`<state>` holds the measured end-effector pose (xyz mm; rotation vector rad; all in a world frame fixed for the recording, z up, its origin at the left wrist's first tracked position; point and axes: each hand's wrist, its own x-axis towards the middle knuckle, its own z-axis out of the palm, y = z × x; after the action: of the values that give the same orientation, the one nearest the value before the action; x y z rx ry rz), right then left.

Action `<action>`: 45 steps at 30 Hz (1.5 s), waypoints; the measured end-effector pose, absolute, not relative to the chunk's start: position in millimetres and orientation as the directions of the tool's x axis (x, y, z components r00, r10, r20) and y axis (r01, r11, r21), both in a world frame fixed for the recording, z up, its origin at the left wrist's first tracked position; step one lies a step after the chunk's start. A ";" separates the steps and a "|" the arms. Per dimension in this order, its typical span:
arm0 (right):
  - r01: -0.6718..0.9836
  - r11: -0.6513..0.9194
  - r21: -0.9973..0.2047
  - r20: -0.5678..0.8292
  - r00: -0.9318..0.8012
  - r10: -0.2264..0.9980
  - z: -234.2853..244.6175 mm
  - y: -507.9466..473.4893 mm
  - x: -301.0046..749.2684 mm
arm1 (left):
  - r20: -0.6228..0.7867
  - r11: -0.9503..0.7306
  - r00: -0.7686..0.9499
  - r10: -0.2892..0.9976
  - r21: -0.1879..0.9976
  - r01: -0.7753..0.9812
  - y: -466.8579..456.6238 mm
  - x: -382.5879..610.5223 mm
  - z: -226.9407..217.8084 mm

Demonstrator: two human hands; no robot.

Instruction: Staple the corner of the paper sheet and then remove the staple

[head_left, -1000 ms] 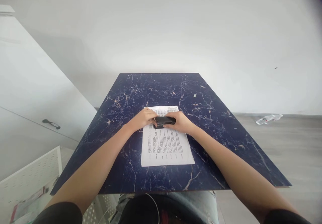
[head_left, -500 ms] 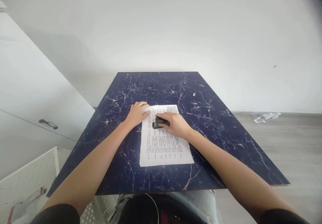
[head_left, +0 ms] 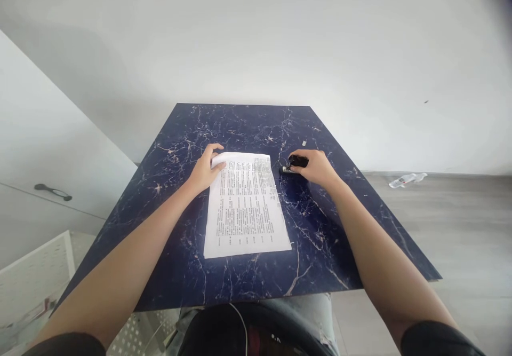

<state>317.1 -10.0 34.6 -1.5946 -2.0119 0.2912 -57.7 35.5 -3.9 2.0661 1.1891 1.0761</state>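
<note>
Printed sheets of paper (head_left: 244, 206) lie on a dark blue marbled table (head_left: 200, 132). My left hand (head_left: 205, 168) pinches the top left corner of the paper, lifting that corner slightly. My right hand (head_left: 316, 167) is to the right of the paper, fingers wrapped over a black stapler (head_left: 295, 163) that rests on the table top.
A small white scrap (head_left: 304, 143) lies on the table beyond the stapler. A white cabinet with a black handle (head_left: 52, 191) stands at the left, a white perforated panel (head_left: 36, 270) below it. A plastic bottle (head_left: 405, 180) lies on the grey floor at the right.
My right hand has carried the stapler off the paper to the table at its right. My left hand has shifted to the paper's top left corner and gripped it.
</note>
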 end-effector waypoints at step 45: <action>0.962 0.133 -0.240 0.193 -0.087 0.977 23.8 -24.3 256.7 | 0.458 -0.548 0.301 0.837 0.686 0.479 16.2 -32.9 5.2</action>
<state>256.7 -24.3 23.8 -1.8860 -2.1120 0.0731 -32.9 16.2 5.2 2.1521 1.1726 1.1433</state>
